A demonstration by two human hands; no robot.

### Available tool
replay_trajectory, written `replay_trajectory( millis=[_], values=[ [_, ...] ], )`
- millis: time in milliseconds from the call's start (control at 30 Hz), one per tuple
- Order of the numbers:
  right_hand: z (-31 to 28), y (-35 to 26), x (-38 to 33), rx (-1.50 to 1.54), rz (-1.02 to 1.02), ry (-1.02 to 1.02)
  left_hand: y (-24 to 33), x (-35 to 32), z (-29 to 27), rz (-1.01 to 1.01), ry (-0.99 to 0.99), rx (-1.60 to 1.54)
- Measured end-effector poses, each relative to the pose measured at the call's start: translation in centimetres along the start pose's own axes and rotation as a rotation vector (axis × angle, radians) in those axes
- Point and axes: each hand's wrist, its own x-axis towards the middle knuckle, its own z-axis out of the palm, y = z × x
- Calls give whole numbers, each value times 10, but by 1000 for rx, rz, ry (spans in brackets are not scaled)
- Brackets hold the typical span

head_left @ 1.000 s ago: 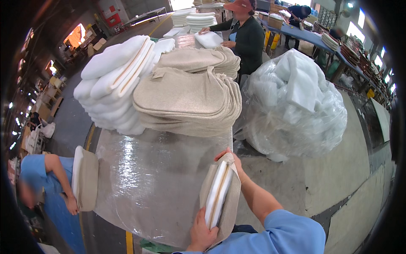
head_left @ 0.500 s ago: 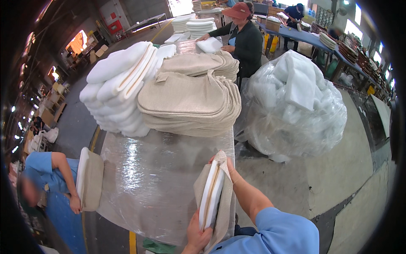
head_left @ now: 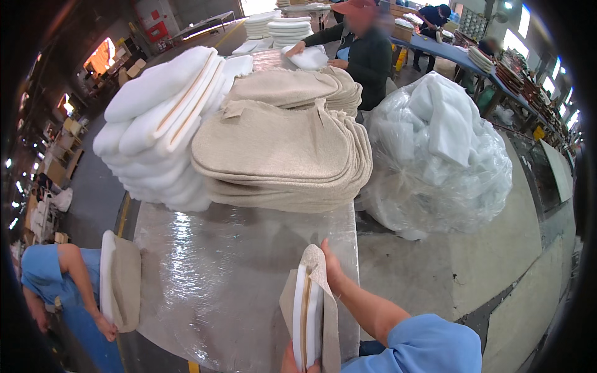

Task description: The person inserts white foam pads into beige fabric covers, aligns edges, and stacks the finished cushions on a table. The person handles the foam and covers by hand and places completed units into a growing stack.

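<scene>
A beige fabric cover with white foam inside (head_left: 309,314) is held upright at the near edge of the plastic-wrapped bench (head_left: 230,273). It is gripped at its far edge by the right hand (head_left: 331,268) and at its bottom by the left hand (head_left: 291,360). A stack of beige covers (head_left: 280,155) lies far beyond.

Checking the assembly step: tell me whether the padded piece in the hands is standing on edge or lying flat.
On edge. The padded piece stands upright on the plastic-covered table, its white foam layers showing edge-on, the right hand steadying its top.
</scene>
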Motion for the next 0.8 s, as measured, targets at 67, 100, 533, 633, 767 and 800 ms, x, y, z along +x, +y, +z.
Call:
replay_trajectory(
  millis=[67, 100, 533, 633, 767, 800],
  values=[
    [3, 6, 2, -14, 12, 9, -5, 5, 2, -17, 16, -27],
    [4, 7, 4, -53, 10, 16, -8, 8, 3, -21, 18, -40],
    [24, 32, 3, -46, 72, -90, -36, 9, -13, -84, 73, -150],
    [16, 68, -4, -107, 34, -33, -41, 10, -14, -97, 60, -170],
    [17, 86, -20, -166, 132, -4, -46, 9, -19, -88, 95, -179],
    [15, 85, -20, -199, 129, 19, -46, 7, -18, -81, 93, -187]
  ],
)
